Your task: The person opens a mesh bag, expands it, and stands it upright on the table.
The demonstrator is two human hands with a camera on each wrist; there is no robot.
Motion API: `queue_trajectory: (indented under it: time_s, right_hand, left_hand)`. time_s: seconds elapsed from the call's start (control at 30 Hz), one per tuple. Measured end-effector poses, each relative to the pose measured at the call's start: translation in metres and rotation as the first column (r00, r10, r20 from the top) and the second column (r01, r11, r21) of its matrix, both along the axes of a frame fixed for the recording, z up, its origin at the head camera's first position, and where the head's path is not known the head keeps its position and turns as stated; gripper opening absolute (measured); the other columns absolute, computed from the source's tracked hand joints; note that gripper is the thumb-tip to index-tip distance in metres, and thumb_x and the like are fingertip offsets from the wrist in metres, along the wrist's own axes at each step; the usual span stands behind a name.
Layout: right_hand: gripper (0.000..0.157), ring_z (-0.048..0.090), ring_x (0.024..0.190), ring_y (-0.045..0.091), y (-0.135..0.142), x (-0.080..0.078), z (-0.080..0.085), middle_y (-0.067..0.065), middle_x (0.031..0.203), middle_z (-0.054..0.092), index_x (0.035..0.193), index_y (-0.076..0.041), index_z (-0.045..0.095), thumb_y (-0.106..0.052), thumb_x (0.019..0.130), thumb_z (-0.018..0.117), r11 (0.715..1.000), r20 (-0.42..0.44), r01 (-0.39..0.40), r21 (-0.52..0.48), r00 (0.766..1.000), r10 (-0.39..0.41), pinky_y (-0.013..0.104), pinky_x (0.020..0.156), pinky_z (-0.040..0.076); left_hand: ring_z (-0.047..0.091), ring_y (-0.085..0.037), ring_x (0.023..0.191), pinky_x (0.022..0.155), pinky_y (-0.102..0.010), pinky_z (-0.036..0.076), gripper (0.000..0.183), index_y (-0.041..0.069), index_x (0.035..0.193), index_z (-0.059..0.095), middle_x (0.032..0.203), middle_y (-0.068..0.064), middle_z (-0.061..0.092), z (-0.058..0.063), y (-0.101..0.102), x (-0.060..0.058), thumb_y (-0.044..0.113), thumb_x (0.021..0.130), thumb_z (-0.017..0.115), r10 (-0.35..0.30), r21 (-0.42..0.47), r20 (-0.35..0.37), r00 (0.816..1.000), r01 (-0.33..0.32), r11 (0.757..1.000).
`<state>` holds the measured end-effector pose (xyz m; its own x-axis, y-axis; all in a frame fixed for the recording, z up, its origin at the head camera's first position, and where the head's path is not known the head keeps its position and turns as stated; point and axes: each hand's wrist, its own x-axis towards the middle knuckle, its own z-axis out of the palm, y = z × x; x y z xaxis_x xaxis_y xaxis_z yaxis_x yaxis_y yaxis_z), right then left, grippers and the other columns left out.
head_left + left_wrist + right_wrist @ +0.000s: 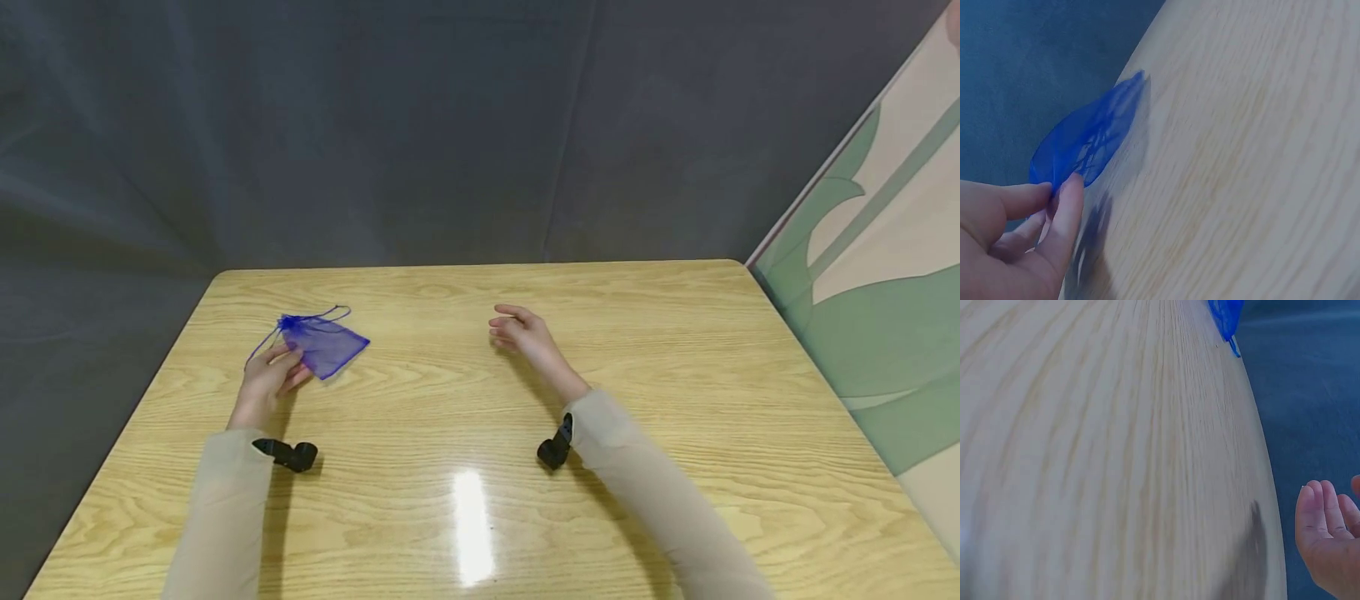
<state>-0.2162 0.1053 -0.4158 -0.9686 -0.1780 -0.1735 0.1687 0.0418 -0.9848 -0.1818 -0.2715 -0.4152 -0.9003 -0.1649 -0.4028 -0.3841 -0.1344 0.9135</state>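
A sheer blue drawstring pouch (pixel 327 343) is on the left side, its gathered neck and thin cords toward the far left. My left hand (pixel 268 379) pinches the pouch's near edge between thumb and fingers. In the left wrist view the mesh of the pouch (pixel 1088 137) bulges out past the fingertips, a shadow under it on the wood. My right hand (pixel 525 335) holds nothing; its fingers are relaxed over the table, right of the middle. In the right wrist view that hand (pixel 1329 544) shows at the lower right, well apart from the pouch (pixel 1227 317).
The wooden table (pixel 420 417) fills the lower view, with a bright glare patch near its front. A dark curtain (pixel 390 133) hangs behind its far edge. A green and cream patterned panel (pixel 877 275) stands along the right side. Each wrist carries a small black camera (pixel 296 456).
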Motion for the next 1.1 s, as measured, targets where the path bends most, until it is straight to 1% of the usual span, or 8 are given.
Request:
queue_trajectory:
  time_s: [0.1,0.23,0.4,0.5,0.6,0.83,0.93,1.1]
  right_hand:
    - [0.042,0.055,0.118,0.034,-0.008,-0.003,0.002,0.029,0.132,0.05,0.141,0.001,0.04,-0.003,0.099,0.043,1.0,-0.003,-0.009,-0.005,1.0,0.009,0.042,0.105,0.047]
    - [0.042,0.059,0.113,0.029,-0.02,-0.004,0.007,0.028,0.13,0.054,0.138,0.001,0.044,0.001,0.097,0.047,0.999,-0.027,-0.024,0.025,0.999,0.024,0.045,0.105,0.047]
    - [0.044,0.058,0.116,0.034,-0.035,-0.006,0.011,0.028,0.129,0.055,0.138,0.001,0.045,0.003,0.095,0.05,0.998,-0.044,-0.05,0.046,0.998,0.052,0.046,0.103,0.048]
    - [0.044,0.056,0.118,0.036,-0.043,-0.007,0.014,0.028,0.129,0.055,0.138,0.001,0.045,0.003,0.094,0.051,0.997,-0.041,-0.064,0.04,0.997,0.065,0.046,0.103,0.048]
    - [0.043,0.057,0.117,0.036,-0.051,-0.007,0.015,0.027,0.128,0.056,0.138,0.001,0.046,0.002,0.095,0.051,0.996,-0.048,-0.075,0.043,0.996,0.077,0.047,0.102,0.049]
    - [0.042,0.059,0.114,0.036,-0.068,-0.007,0.01,0.027,0.124,0.058,0.136,0.001,0.048,-0.001,0.095,0.054,0.994,-0.041,-0.1,0.046,0.994,0.102,0.045,0.101,0.05]
    - [0.042,0.06,0.113,0.036,-0.075,-0.004,0.006,0.027,0.124,0.059,0.136,0.002,0.048,-0.002,0.095,0.054,0.993,-0.033,-0.112,0.046,0.993,0.114,0.043,0.1,0.051]
    - [0.039,0.061,0.113,0.035,-0.085,0.0,-0.002,0.028,0.124,0.059,0.133,0.004,0.05,0.0,0.094,0.053,0.994,-0.008,-0.112,0.016,0.994,0.112,0.039,0.098,0.053]
  left_hand:
    - [0.06,0.004,0.067,0.071,-0.011,0.056,0.052,-0.003,0.145,0.023,0.071,0.014,0.061,0.0,0.0,0.001,0.002,0.098,0.044,-0.039,0.031,-0.017,0.999,0.04,0.999]
    - [0.061,0.003,0.072,0.074,-0.011,0.055,0.058,0.0,0.149,0.017,0.077,0.015,0.061,0.001,0.001,0.001,0.004,0.099,0.045,-0.08,0.065,-0.019,0.997,0.081,0.995]
    - [0.062,0.004,0.077,0.077,-0.01,0.055,0.064,0.0,0.152,0.009,0.081,0.015,0.061,0.004,0.005,0.002,0.006,0.099,0.045,-0.146,0.083,-0.032,0.989,0.148,0.985]
    - [0.063,0.004,0.078,0.078,-0.01,0.054,0.062,-0.001,0.151,0.012,0.083,0.015,0.061,0.006,0.009,0.001,0.006,0.099,0.046,-0.184,0.075,-0.047,0.982,0.187,0.979]
    - [0.061,0.005,0.08,0.078,-0.01,0.054,0.055,-0.001,0.147,0.02,0.086,0.015,0.059,0.006,0.011,0.0,0.005,0.099,0.045,-0.226,0.057,-0.065,0.972,0.23,0.971]
    - [0.061,0.002,0.079,0.078,-0.011,0.054,0.036,0.006,0.133,0.035,0.085,0.013,0.06,0.004,0.017,-0.001,0.005,0.099,0.045,-0.296,0.045,-0.079,0.952,0.3,0.953]
    - [0.061,0.001,0.079,0.078,-0.012,0.055,0.039,0.003,0.136,0.034,0.085,0.012,0.06,0.003,0.02,-0.002,0.006,0.099,0.046,-0.328,0.045,-0.079,0.941,0.332,0.942]
    - [0.061,0.001,0.083,0.081,-0.012,0.054,0.055,-0.005,0.146,0.02,0.088,0.012,0.06,0.001,0.026,-0.003,0.008,0.099,0.047,-0.386,0.03,-0.084,0.919,0.39,0.92]
